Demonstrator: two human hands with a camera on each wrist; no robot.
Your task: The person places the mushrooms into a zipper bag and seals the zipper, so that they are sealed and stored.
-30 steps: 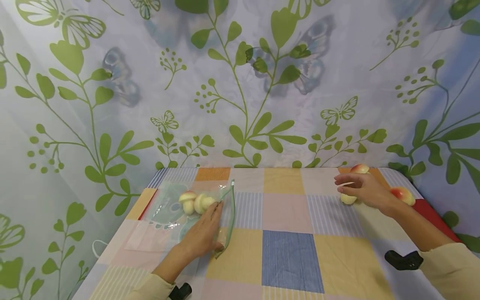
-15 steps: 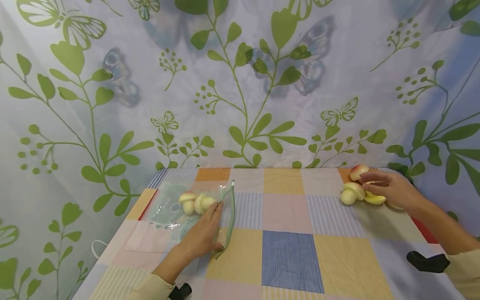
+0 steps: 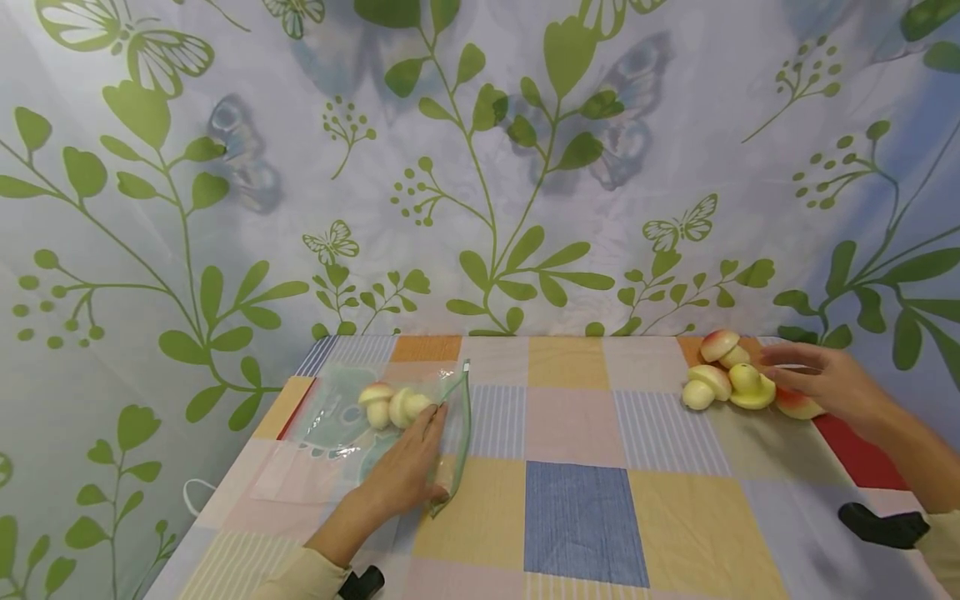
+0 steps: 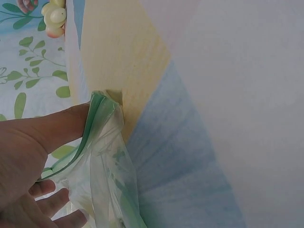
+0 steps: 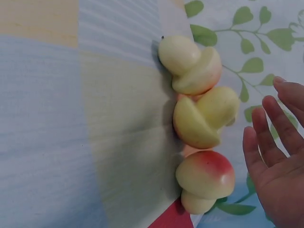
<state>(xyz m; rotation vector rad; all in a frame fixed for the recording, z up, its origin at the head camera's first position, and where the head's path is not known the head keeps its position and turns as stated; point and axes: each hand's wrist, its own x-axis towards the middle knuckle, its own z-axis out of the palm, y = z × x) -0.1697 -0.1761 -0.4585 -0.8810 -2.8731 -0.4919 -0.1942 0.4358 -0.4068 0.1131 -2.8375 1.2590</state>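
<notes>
Inside a clear zip bag (image 3: 330, 450) with a green zip edge lie two toy mushrooms (image 3: 377, 406) with pale stems. My left hand (image 3: 405, 462) rests at the bag's mouth. In the left wrist view the thumb stretches against the green zip edge (image 4: 91, 126), with the other fingers spread apart lower down. On the far right of the table, several more toy mushrooms (image 3: 708, 385) sit clustered, some with red-tinged caps. My right hand (image 3: 832, 383) hovers just right of this cluster, fingers extended and holding nothing. Three mushrooms (image 5: 206, 178) stand in a row beside it in the right wrist view.
A patchwork-patterned cloth (image 3: 585, 521) covers the table. Behind it hangs a curtain (image 3: 480, 167) printed with green leaves and butterflies. A white cord loop (image 3: 197, 497) shows at the table's left edge.
My right hand has moved right, away from above the mushrooms, and the cluster shows more fully, with a yellowish mushroom sitting beside the others. My left hand and the bag have stayed put.
</notes>
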